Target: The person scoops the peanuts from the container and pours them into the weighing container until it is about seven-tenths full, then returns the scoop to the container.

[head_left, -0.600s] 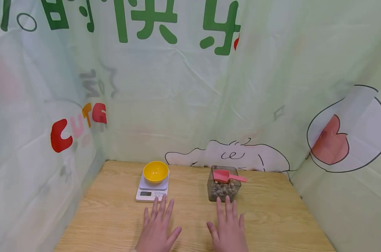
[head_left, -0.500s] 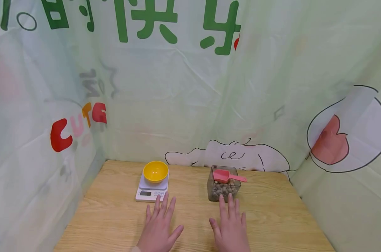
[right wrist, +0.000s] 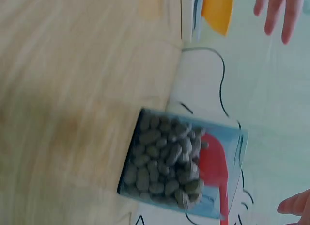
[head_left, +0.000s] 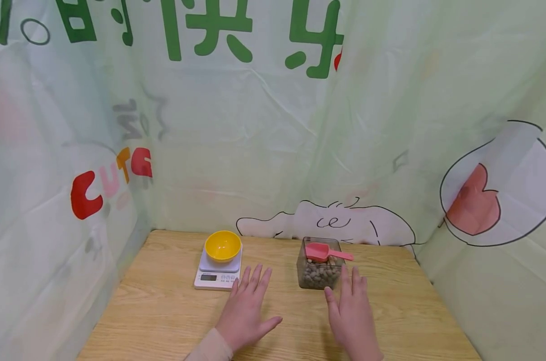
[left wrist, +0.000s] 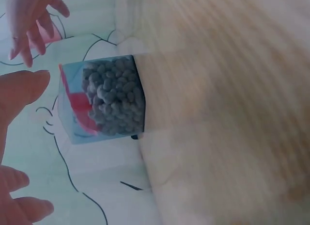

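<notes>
A clear, dark-tinted square container (head_left: 305, 273) stands on the table, partly filled with small oblong pieces (right wrist: 167, 157) that look like nuts or pebbles. On top of them lies a pink scoop (head_left: 318, 252), its handle jutting over the right rim. To the left, a yellow bowl (head_left: 223, 245) sits on a white kitchen scale (head_left: 217, 281); the display is too small to read. My left hand (head_left: 245, 313) hovers with spread fingers just right of the scale, holding nothing. My right hand (head_left: 354, 316), also holding nothing, has straight fingers near the container's front right corner, apart from it in the right wrist view.
The light wooden table (head_left: 155, 311) ends at a hanging printed cloth (head_left: 236, 150) behind. More cloth closes in the left and right sides. Bare wood separates the scale from the container.
Both hands have moved to the right and a little forward. The left has swung away from the scale's front, the right to the container's right corner. The scale, bowl, container and scoop stay put.
</notes>
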The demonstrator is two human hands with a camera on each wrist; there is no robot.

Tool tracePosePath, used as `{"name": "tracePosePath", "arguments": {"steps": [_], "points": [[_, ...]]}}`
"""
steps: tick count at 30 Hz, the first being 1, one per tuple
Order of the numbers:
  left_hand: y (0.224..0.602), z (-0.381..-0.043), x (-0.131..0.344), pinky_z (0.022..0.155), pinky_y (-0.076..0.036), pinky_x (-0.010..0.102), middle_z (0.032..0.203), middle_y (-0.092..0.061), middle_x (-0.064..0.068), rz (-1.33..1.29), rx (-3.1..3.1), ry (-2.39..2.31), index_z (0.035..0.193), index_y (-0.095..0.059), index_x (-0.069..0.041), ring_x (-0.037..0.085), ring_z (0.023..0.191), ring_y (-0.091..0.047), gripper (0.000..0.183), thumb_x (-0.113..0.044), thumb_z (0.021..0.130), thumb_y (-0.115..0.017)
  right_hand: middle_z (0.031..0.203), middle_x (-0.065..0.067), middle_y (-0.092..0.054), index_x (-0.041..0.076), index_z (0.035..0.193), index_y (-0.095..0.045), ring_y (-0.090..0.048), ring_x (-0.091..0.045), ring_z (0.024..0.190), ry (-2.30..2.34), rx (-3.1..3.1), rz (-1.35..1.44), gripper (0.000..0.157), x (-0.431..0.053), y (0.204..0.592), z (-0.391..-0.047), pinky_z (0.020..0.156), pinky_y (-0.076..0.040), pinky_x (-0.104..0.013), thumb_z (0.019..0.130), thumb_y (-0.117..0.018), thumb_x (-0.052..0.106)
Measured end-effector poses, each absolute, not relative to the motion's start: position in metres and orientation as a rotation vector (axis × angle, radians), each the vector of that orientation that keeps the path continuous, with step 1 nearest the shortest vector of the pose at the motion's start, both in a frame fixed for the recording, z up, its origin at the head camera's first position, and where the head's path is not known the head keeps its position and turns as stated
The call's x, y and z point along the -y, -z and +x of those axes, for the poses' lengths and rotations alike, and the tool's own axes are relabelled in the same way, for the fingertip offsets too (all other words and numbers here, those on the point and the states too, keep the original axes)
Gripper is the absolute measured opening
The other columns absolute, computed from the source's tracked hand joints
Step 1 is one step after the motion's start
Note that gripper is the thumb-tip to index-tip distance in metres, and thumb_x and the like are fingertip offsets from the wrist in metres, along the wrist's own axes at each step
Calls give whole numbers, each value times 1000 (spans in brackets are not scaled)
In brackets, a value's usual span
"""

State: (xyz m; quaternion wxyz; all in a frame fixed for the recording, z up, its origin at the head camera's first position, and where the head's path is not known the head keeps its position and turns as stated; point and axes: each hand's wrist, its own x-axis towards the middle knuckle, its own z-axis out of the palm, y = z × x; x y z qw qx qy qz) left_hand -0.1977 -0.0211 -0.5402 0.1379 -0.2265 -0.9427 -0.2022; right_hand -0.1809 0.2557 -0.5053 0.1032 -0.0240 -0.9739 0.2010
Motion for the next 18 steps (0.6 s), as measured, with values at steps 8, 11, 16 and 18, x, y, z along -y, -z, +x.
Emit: {"name": "tracePosePath", "arguments": {"steps": [8,11,16,18], "points": [[529,-219,1,121,-48,61,175,-36,16,-707,2745,609,172,-23,-12,40,155,-48,115,-69,88,-77,174,-38,-11,2,173,-5,-21,-64,156,-631,2819,-112,83,-272,495,-190,121,-28,-80,115,-32,55],[525,-228,-6,121,-50,57,174,-39,17,-732,2740,626,171,-25,-11,38,153,-51,113,-69,89,-76,173,-39,-16,-1,172,-9,-24,-64,155,-652,2791,-106,83,-276,491,-193,123,-27,-80,115,-32,55],[523,-248,-15,119,-52,57,172,-42,17,-753,2754,589,169,-31,-8,38,152,-51,109,-71,90,-73,171,-38,-25,-6,169,-17,-29,-60,155,-746,2760,-80,78,-281,484,-203,126,-27,-76,116,-37,48],[522,-255,-17,121,-51,56,170,-44,18,-752,2773,591,168,-33,-8,38,152,-51,107,-70,91,-73,171,-36,-27,-5,169,-18,-29,-58,157,-808,2769,-81,78,-283,481,-207,127,-27,-74,116,-36,49]]}}
